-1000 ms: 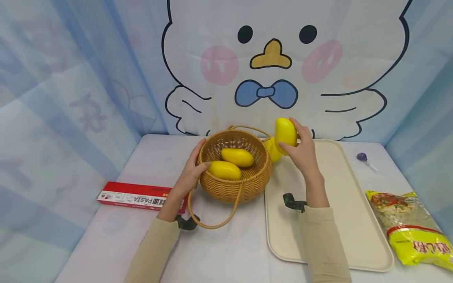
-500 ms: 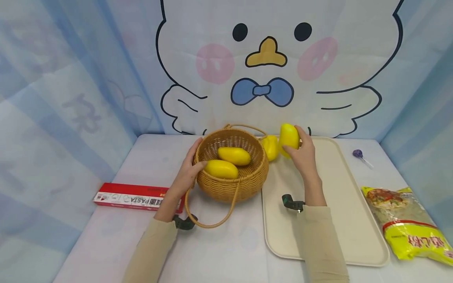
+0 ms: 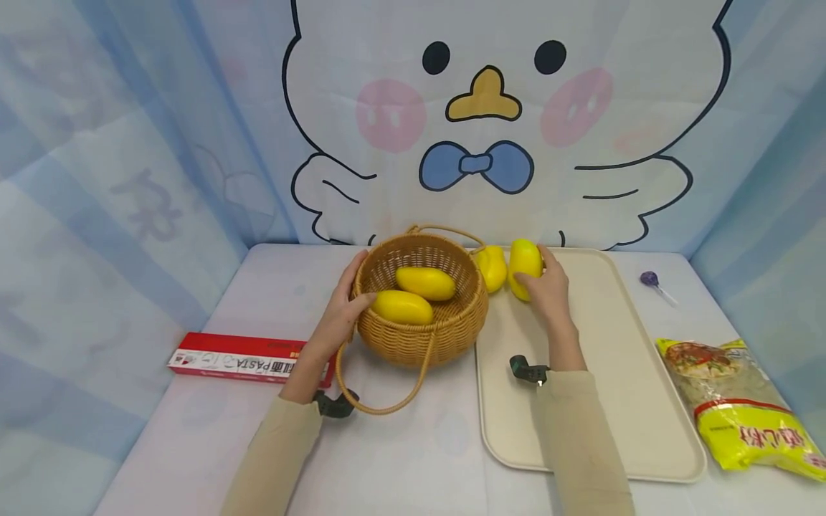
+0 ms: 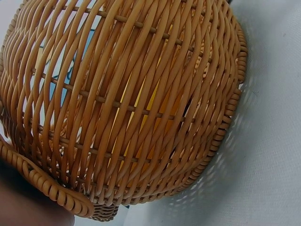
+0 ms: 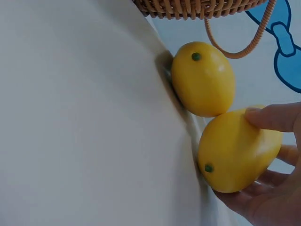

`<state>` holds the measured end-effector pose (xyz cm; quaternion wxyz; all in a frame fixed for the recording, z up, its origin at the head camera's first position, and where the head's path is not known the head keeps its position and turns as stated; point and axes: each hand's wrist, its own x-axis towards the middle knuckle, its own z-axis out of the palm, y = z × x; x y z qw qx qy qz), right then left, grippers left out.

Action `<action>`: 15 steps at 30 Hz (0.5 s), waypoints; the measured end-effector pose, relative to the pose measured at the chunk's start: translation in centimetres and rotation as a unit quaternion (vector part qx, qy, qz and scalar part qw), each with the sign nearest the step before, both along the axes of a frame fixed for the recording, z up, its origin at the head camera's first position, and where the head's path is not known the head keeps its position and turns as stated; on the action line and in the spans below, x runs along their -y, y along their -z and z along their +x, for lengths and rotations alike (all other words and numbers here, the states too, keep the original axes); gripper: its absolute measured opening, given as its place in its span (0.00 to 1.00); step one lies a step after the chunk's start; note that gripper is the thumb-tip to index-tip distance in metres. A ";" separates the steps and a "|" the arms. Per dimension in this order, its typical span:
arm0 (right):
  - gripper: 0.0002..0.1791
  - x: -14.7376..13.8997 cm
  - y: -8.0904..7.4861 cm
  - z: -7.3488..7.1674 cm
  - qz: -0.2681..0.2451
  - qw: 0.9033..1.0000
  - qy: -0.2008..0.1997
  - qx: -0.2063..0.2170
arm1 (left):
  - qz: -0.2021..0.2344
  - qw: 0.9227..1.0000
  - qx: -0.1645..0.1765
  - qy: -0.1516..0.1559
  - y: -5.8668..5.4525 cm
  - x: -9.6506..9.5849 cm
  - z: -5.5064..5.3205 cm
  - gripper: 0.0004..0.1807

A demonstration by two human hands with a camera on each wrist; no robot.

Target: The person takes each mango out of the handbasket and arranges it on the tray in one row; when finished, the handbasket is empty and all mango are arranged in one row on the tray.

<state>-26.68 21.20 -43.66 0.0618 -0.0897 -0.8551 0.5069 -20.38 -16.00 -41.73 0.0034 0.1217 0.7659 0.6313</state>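
Note:
A round wicker basket (image 3: 422, 344) stands at the middle of the table, tilted toward me, with two yellow toy mangoes (image 3: 424, 284) inside. My left hand (image 3: 340, 309) grips its left rim, thumb over the edge beside the nearer mango; the left wrist view shows mostly the basket's woven side (image 4: 127, 103). At the far left end of the beige tray (image 3: 619, 401), my right hand (image 3: 548, 287) holds another mango (image 5: 240, 150) between thumb and fingers. Just left of it, touching in the right wrist view, lies one more mango (image 5: 203, 79) with a green stem spot.
A red and white pasta box (image 3: 241, 357) lies left of the basket, partly behind my left forearm. A purple lollipop (image 3: 650, 279) and a yellow food bag (image 3: 742, 408) lie right of the tray. A printed curtain (image 3: 477, 93) rises behind the table.
My right hand has lowered its mango from above the tray down to the tray's far left end, beside the other mango. My left hand stays on the basket; the view shifted slightly.

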 end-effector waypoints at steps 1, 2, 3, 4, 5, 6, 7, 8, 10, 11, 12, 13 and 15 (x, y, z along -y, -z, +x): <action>0.44 0.1 0.1 0.0 -0.002 1.000 0.001 0.003 | 0.000 1.000 0.000 0.001 0.0 0.0 0.0 0.40; 0.44 0.1 0.1 0.0 -0.003 1.000 0.003 0.006 | -0.001 1.000 0.000 0.000 0.1 0.1 0.0 0.40; 0.44 0.2 0.2 0.0 -0.003 1.000 0.006 0.009 | -0.001 1.000 0.000 0.000 0.1 0.1 -0.1 0.40; 0.44 0.3 0.2 0.0 -0.002 1.000 0.009 0.012 | -0.001 1.000 0.000 0.000 0.1 0.1 -0.1 0.40; 0.44 0.3 0.3 -0.1 -0.001 1.000 0.013 0.014 | -0.001 1.000 -0.001 0.000 0.2 0.1 -0.1 0.40; 0.44 0.4 0.3 -0.1 -0.002 1.000 0.017 0.016 | -0.002 1.000 -0.002 0.000 0.2 0.1 -0.1 0.40; 0.44 0.4 0.3 -0.1 -0.002 1.000 0.021 0.019 | -0.002 1.000 -0.003 0.001 0.2 0.1 -0.1 0.40; 0.44 0.4 0.4 -0.1 -0.001 0.999 0.024 0.020 | -0.002 1.000 -0.004 0.001 0.3 0.1 -0.2 0.40; 0.44 0.4 0.4 0.0 0.003 0.999 0.029 0.025 | -0.002 1.000 -0.005 0.002 0.3 0.1 -0.2 0.40; 0.44 0.4 0.4 0.0 0.005 0.999 0.031 0.025 | -0.002 1.000 -0.005 0.003 0.3 0.1 -0.2 0.40; 0.44 0.4 0.4 0.0 0.007 0.999 0.032 0.024 | -0.002 1.000 -0.006 0.003 0.3 0.1 -0.2 0.40; 0.43 0.3 0.4 0.0 0.009 0.999 0.033 0.022 | -0.001 1.000 -0.006 0.003 0.3 0.1 -0.1 0.40; 0.43 0.3 0.4 0.0 0.012 0.999 0.033 0.016 | -0.001 1.000 -0.008 0.003 0.3 0.1 -0.1 0.40</action>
